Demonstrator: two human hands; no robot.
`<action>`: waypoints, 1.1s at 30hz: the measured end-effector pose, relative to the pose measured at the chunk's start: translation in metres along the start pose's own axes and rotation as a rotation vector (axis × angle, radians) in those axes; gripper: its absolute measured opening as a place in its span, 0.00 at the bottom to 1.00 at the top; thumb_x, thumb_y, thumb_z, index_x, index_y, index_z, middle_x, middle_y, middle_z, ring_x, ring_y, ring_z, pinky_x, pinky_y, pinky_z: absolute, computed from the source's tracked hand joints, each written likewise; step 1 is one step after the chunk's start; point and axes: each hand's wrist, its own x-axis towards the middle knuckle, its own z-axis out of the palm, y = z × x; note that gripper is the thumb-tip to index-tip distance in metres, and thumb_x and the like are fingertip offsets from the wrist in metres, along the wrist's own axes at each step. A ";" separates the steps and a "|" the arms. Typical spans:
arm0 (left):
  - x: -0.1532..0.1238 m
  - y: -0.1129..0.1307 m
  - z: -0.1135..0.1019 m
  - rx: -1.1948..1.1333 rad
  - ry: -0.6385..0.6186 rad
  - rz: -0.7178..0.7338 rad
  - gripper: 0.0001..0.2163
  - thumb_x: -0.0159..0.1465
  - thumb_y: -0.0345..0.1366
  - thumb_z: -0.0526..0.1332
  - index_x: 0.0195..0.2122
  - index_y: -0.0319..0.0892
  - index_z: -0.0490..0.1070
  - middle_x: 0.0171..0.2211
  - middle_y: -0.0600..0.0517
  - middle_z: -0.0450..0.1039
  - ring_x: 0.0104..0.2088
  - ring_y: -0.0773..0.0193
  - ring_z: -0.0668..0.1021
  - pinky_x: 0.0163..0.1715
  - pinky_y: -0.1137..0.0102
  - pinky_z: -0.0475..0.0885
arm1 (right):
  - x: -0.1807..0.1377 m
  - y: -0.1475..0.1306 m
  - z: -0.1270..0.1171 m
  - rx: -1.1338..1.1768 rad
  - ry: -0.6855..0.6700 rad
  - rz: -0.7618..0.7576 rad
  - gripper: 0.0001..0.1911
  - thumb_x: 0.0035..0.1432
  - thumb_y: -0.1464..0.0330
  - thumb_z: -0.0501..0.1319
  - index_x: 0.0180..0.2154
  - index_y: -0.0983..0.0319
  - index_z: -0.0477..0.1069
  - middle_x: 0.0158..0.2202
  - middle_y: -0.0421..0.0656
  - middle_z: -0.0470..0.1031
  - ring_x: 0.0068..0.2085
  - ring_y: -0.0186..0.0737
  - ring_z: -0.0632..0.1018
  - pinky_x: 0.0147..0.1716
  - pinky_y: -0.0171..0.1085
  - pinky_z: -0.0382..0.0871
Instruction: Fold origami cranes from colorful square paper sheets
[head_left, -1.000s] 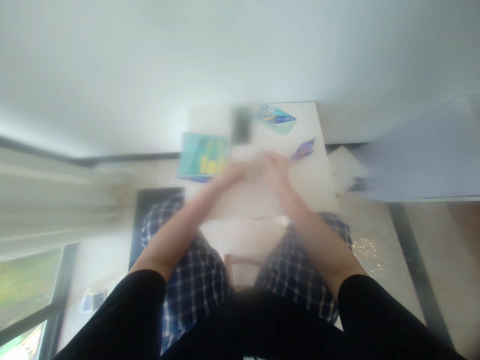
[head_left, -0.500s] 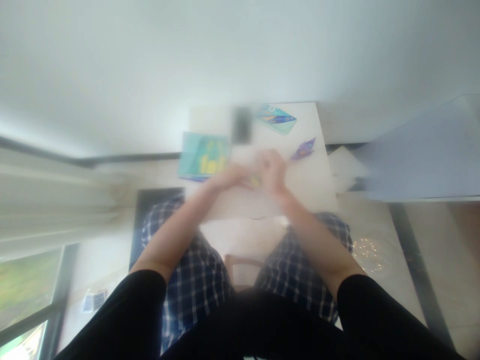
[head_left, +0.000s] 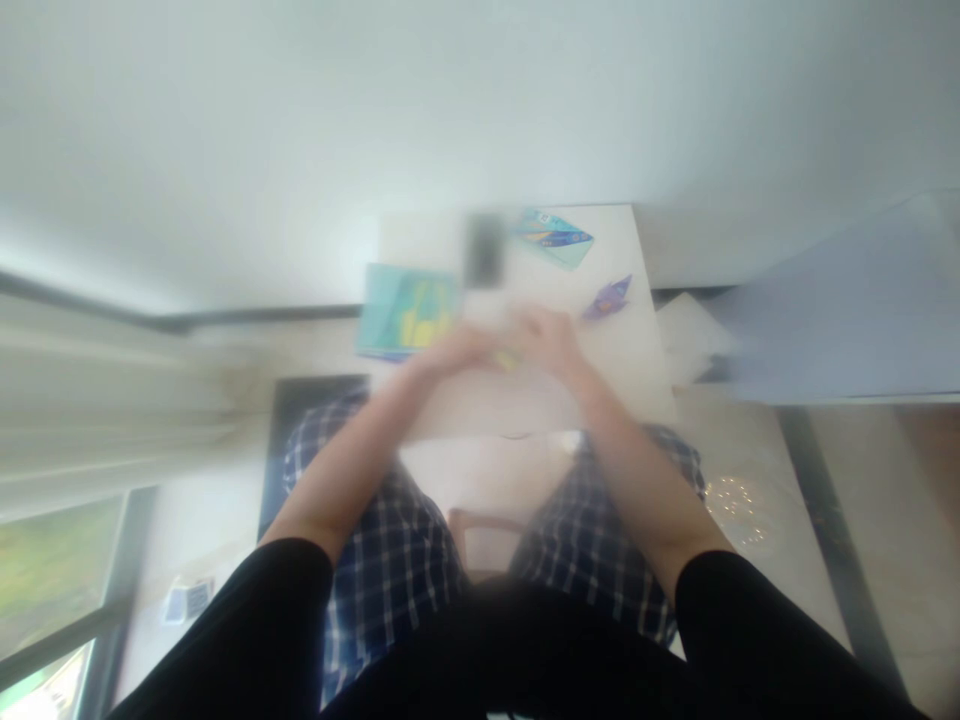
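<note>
R hand [head_left: 546, 338] shifted slightly; L hand [head_left: 463, 348] by yellowish bit [head_left: 508, 359]; all blurred, can't tell fingers' state

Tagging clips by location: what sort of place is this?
Probably a room in a home: a small white table by a pale wall, what looks like a curtain, and a window with blurred green outside.

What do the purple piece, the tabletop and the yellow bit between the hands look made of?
Purple piece: probably printed paper or card, given its pointed, patterned shape; finish unclear.
Tabletop: perhaps laminate, smooth-looking from its even white surface.
Yellow bit: too blurred to tell.
</note>
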 end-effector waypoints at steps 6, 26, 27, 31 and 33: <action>-0.003 0.007 -0.011 0.078 -0.062 -0.006 0.20 0.46 0.47 0.73 0.38 0.44 0.82 0.42 0.48 0.81 0.46 0.52 0.79 0.54 0.57 0.70 | -0.004 -0.008 0.005 -0.005 0.007 -0.048 0.14 0.60 0.61 0.53 0.29 0.63 0.69 0.24 0.39 0.72 0.28 0.34 0.69 0.30 0.33 0.59; 0.000 0.009 -0.007 0.192 -0.069 0.000 0.15 0.48 0.36 0.72 0.38 0.42 0.82 0.39 0.47 0.81 0.43 0.52 0.80 0.50 0.58 0.72 | -0.005 -0.012 0.009 -0.153 0.010 -0.122 0.14 0.63 0.66 0.50 0.31 0.62 0.72 0.26 0.42 0.74 0.28 0.36 0.71 0.31 0.33 0.61; 0.000 0.009 -0.007 0.195 -0.067 -0.016 0.15 0.47 0.36 0.72 0.38 0.42 0.82 0.38 0.47 0.81 0.42 0.52 0.80 0.49 0.58 0.73 | -0.005 -0.012 0.009 -0.157 0.012 -0.126 0.14 0.63 0.66 0.50 0.32 0.62 0.72 0.26 0.43 0.75 0.29 0.37 0.72 0.31 0.33 0.61; -0.001 0.013 -0.004 0.164 -0.029 -0.106 0.15 0.48 0.39 0.72 0.37 0.39 0.81 0.34 0.47 0.80 0.37 0.52 0.80 0.43 0.58 0.75 | -0.005 -0.012 0.008 -0.178 0.011 -0.125 0.14 0.63 0.66 0.51 0.31 0.62 0.72 0.26 0.44 0.75 0.29 0.37 0.72 0.31 0.34 0.60; -0.001 0.013 -0.004 0.152 -0.028 -0.108 0.15 0.48 0.39 0.72 0.36 0.39 0.81 0.33 0.47 0.80 0.37 0.52 0.80 0.42 0.59 0.75 | -0.006 -0.011 0.009 -0.176 0.007 -0.121 0.14 0.63 0.65 0.51 0.31 0.62 0.72 0.26 0.43 0.74 0.28 0.37 0.72 0.30 0.33 0.60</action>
